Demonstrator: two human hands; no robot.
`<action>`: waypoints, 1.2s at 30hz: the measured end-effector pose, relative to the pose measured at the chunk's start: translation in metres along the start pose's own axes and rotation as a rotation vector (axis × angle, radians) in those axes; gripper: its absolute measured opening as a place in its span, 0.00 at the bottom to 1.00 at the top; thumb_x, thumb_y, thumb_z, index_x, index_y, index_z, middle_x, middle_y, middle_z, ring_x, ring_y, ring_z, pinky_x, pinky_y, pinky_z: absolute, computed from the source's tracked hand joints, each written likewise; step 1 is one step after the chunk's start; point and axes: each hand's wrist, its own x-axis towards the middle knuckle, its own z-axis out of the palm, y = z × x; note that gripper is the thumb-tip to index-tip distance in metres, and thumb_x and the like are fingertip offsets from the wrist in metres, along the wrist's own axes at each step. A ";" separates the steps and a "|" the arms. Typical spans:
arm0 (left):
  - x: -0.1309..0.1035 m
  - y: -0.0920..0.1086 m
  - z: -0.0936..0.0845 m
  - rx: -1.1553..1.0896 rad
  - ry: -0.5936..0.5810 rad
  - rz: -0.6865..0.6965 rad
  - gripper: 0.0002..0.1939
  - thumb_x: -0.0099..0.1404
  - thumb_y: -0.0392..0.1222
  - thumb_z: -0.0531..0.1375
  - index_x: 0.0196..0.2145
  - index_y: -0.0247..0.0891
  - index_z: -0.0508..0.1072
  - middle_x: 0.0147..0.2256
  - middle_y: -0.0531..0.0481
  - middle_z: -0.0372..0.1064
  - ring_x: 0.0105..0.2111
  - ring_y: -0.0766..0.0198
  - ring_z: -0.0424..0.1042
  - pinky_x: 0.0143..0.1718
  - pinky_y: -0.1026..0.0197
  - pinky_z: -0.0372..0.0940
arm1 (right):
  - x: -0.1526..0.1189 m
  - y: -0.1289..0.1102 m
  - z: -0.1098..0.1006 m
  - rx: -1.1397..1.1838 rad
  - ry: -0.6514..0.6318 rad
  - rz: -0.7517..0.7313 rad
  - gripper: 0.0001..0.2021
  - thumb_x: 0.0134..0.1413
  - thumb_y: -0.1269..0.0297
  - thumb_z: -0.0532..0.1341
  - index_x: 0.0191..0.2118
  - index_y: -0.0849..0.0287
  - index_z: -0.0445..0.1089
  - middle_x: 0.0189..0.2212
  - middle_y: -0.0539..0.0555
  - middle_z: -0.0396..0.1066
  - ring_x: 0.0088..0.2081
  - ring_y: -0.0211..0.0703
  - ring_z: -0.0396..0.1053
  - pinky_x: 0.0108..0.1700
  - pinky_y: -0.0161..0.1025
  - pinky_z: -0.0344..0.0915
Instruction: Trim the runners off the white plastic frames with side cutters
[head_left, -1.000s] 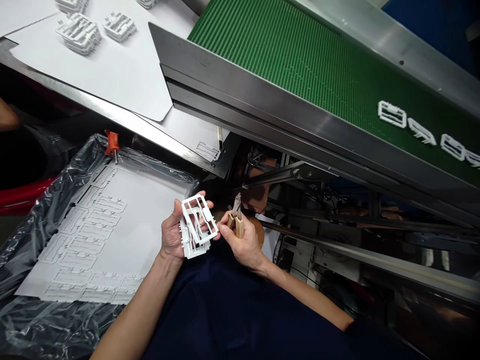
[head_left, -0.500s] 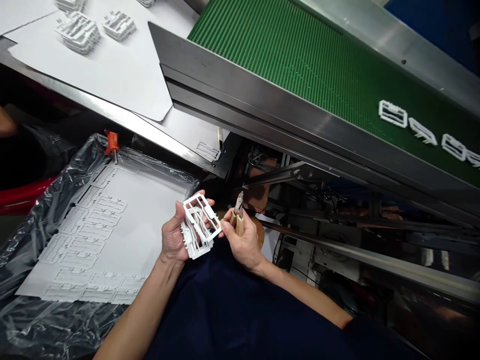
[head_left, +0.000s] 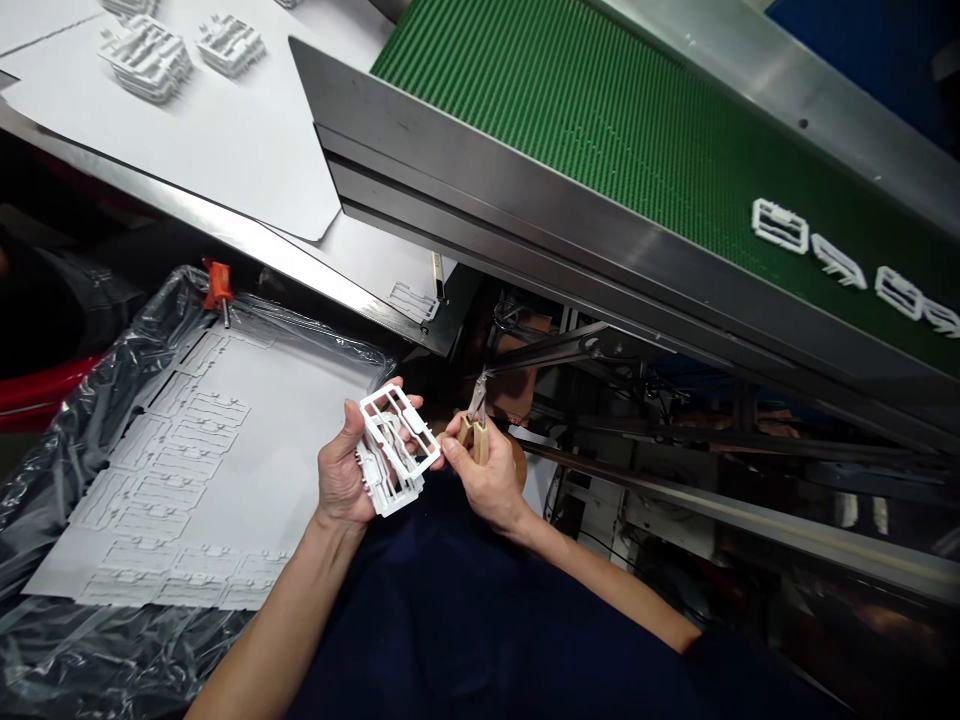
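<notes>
Several white plastic frames (head_left: 396,450) lie stacked in my left hand (head_left: 346,478), whose thumb is raised beside them and whose fingertips show behind. The top frame sits at an angle over the others. My right hand (head_left: 491,480) grips nippers (head_left: 475,425) with pale handles, their metal jaws pointing up. Its thumb and index finger are at the right corner of the top frame; whether they pinch it is hard to tell.
A green conveyor belt (head_left: 600,130) with white frames (head_left: 780,226) runs across the upper right. Stacked parts (head_left: 146,58) sit on the upper-left table. At left, a plastic-lined box (head_left: 292,400) holds rows of flat white frames and has an orange-handled tool (head_left: 218,285) at its edge.
The whole view has shifted slightly, moving most things a little left. The nippers' jaws look a little more upright, and both hands keep their holds.
</notes>
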 end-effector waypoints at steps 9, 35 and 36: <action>0.000 0.003 0.010 -0.021 0.024 -0.005 0.23 0.70 0.48 0.43 0.48 0.30 0.69 0.38 0.38 0.72 0.25 0.63 0.69 0.27 0.60 0.70 | 0.002 -0.002 -0.001 0.035 -0.030 0.011 0.03 0.55 0.70 0.57 0.35 0.58 0.60 0.27 0.48 0.66 0.26 0.35 0.67 0.34 0.36 0.67; 0.019 0.006 -0.007 -0.066 -0.019 -0.057 0.22 0.65 0.51 0.51 0.47 0.31 0.69 0.38 0.39 0.72 0.29 0.59 0.72 0.27 0.60 0.70 | 0.009 -0.013 0.002 -0.135 0.069 -0.041 0.06 0.52 0.64 0.59 0.33 0.58 0.60 0.26 0.46 0.59 0.26 0.33 0.60 0.31 0.33 0.60; 0.020 0.006 -0.008 -0.072 -0.012 -0.059 0.22 0.66 0.51 0.50 0.47 0.31 0.69 0.38 0.40 0.71 0.31 0.59 0.72 0.28 0.60 0.70 | 0.009 -0.012 0.001 -0.115 0.076 -0.037 0.07 0.52 0.64 0.59 0.34 0.58 0.60 0.26 0.46 0.59 0.26 0.33 0.60 0.30 0.33 0.60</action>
